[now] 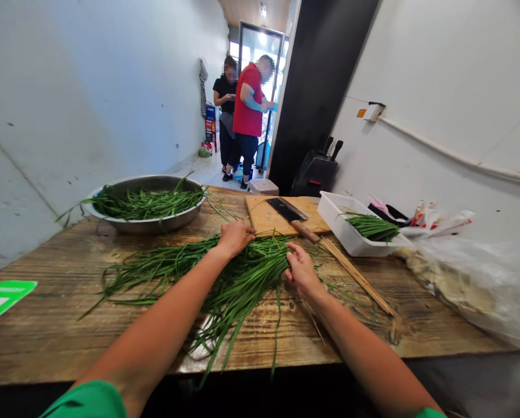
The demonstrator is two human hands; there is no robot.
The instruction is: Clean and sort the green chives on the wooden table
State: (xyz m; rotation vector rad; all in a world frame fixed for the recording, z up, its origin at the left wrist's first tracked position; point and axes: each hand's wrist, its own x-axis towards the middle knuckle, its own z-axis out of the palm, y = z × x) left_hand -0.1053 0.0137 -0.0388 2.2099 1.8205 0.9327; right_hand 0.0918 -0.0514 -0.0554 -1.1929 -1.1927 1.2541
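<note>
The right hand [302,270] pinches the greens [253,276] at one end, likely keeping stems together. The left hand [235,238] curls above them (whether pinching any, I can't tell).

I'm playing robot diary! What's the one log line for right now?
left hand: at green leaves | right hand: gripping bunched ends | cleaver: blade on cutting board | white tray: beyond board's right side

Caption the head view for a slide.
Left hand and right hand at a pile of green leaves, a cleaver on the board beyond.
</note>
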